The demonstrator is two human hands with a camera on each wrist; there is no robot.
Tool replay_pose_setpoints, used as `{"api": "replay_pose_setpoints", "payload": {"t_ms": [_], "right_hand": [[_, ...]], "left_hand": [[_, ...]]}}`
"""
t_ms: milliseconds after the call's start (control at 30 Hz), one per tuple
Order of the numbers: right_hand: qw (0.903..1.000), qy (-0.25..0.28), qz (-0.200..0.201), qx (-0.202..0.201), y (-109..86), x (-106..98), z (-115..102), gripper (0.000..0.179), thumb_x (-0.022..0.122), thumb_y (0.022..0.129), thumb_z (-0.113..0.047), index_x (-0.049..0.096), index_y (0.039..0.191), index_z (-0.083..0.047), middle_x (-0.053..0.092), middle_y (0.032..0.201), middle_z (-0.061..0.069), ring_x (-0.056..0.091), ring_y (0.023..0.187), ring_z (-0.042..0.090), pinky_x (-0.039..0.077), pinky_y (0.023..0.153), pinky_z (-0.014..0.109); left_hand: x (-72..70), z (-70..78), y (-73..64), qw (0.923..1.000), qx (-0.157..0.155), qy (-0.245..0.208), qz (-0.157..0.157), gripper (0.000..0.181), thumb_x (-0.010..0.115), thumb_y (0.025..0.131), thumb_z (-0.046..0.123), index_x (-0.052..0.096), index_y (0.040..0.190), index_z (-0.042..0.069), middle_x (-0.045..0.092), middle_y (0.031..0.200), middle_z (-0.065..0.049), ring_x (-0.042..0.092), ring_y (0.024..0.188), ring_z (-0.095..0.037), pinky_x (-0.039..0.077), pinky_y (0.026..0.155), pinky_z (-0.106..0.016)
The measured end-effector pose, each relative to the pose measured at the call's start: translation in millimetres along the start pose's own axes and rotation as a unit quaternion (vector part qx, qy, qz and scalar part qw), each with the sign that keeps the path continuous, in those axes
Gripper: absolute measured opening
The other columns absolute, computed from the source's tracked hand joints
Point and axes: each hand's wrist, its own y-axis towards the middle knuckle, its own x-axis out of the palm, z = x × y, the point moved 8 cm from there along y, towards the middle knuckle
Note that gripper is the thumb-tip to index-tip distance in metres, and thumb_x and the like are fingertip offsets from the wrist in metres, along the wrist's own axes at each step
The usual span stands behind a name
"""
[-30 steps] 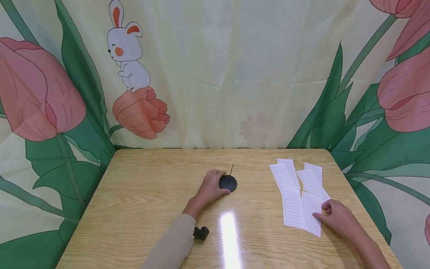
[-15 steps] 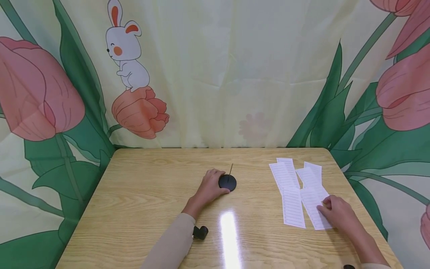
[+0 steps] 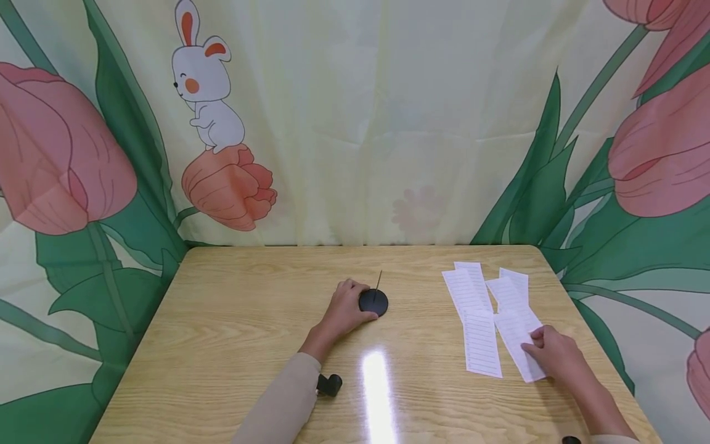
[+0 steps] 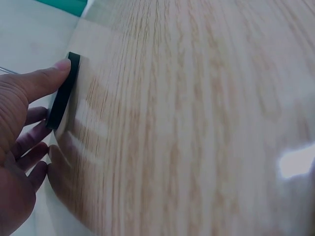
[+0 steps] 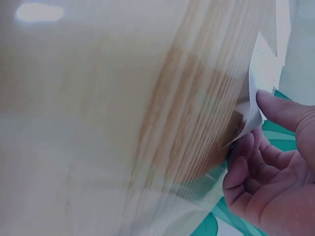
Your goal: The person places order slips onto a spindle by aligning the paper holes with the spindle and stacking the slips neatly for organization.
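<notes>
Okay, head view: left hand [image 3: 345, 307] holds the rim of a black disc [image 3: 374, 303], thumb and fingers clamped around it, disc on the wooden table [image 3: 249, 308]. Thin rod [image 3: 379, 280] sticks up from the disc, no paper on it. Right hand [image 3: 556, 353] pinches the edge of the nearest right-side lined slip [image 3: 513, 333], which lies at the right of the table, well apart from the disc. Other slips [image 3: 482, 345] are spread there, some overlapping. Judging by that, little looks done: one slip in grip, the rest loose.

Left wrist: disc edge between thumb and fingers, so the hold looks set; rod itself hard to make out.

Right wrist: slip between thumb and fingers, its near edge bent up off the table; rest seems to lie down, so lifting looks only partly done.
</notes>
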Motion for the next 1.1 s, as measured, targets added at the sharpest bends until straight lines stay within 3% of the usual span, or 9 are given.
{"api": "replay_pose_setpoints", "payload": {"t_ms": [467, 700, 1100], "right_hand": [[0.9989, 0.042, 0.002, 0.018, 6.5, 0.1, 5.9, 0.044, 0.074, 0.096, -0.02, 0.049, 0.114, 0.011, 0.056, 0.095, 0.022, 0.053, 0.086, 0.03, 0.046, 0.072, 0.037], [0.9981, 0.046, 0.04, -0.01, 2.6, -8.7, 7.2, 0.038, 0.07, 0.098, -0.015, 0.057, 0.118, 0.014, 0.067, 0.102, 0.027, 0.065, 0.091, 0.035, 0.057, 0.076, 0.045], [0.9935, 0.028, 0.097, -0.054, -7.0, -35.5, -5.4, 0.035, 0.072, 0.096, -0.013, 0.064, 0.116, 0.014, 0.072, 0.097, 0.023, 0.068, 0.087, 0.031, 0.058, 0.072, 0.045]], "left_hand": [[-3.7, 1.8, 1.8, 1.0, 0.004, -0.003, 0.003, 0.065, 0.09, 0.08, 0.038, 0.066, 0.134, 0.011, 0.059, 0.123, -0.006, 0.051, 0.119, -0.027, 0.048, 0.1, -0.046], [0.3, 1.0, -2.0, 1.0, 0.002, 0.002, -0.004, 0.067, 0.09, 0.081, 0.038, 0.065, 0.136, 0.01, 0.059, 0.126, -0.007, 0.051, 0.122, -0.028, 0.048, 0.101, -0.047], [0.6, 1.4, -2.8, 0.9998, 0.014, 0.014, -0.002, 0.066, 0.088, 0.082, 0.04, 0.065, 0.136, 0.011, 0.058, 0.127, -0.007, 0.05, 0.123, -0.027, 0.047, 0.102, -0.047]]}}
